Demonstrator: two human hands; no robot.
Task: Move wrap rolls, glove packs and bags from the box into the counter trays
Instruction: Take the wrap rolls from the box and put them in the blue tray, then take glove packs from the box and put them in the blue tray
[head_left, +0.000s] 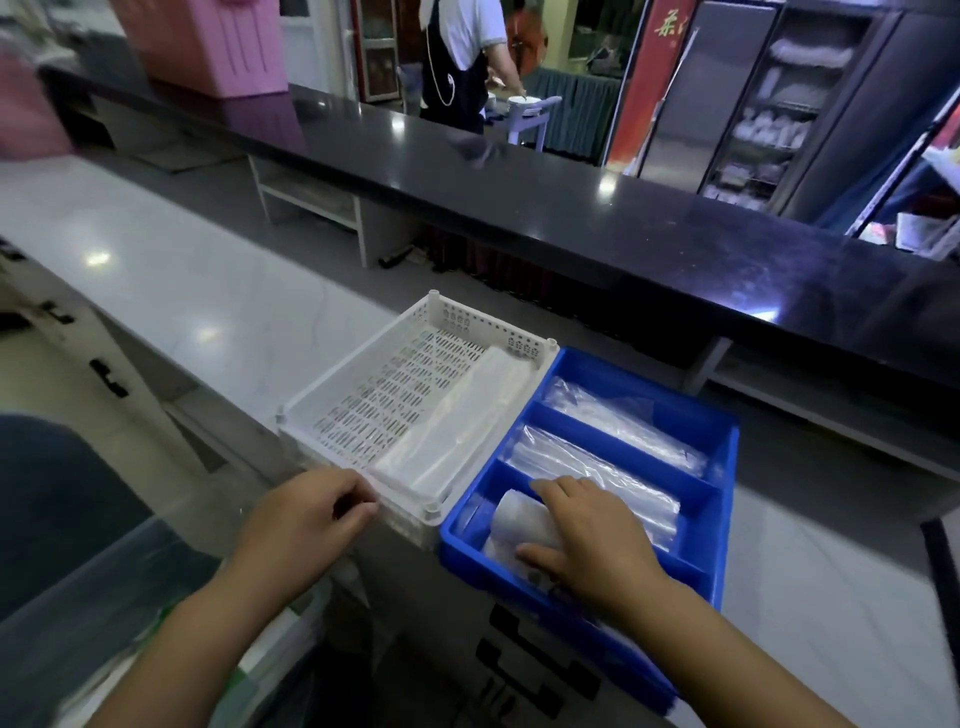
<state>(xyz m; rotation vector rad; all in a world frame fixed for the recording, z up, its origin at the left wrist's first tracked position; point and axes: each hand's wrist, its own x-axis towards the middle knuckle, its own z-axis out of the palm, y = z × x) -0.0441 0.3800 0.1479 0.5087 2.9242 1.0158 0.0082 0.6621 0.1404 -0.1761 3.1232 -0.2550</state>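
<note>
Blue plastic tray (719, 499), lower centre-right of the frame, on the pale table (156, 270); three long compartments. Far compartment: clear bags (623, 421). Middle compartment: clear bags or packs (597, 467), type unclear. Near compartment: a white wrap roll (519, 519) lying flat.

Right hand (587, 540), lower centre-right: fingers spread, palm down on the wrap roll; thumb against the roll's near side; whether it grips cannot be told.

White perforated tray (363, 400), centre of frame, touching the blue tray's left wall. Contents: one flat white pack of plastic (457, 421) along its right side; slotted floor bare to the left.

Left hand (311, 514), lower centre-left: fingers curled loosely, nothing held, just beside the white tray's near corner.

Black raised counter (571, 208), across the upper frame. Pink bin (208, 41), upper left. Person in a dark apron (457, 57), upper centre, beyond the counter.
</note>
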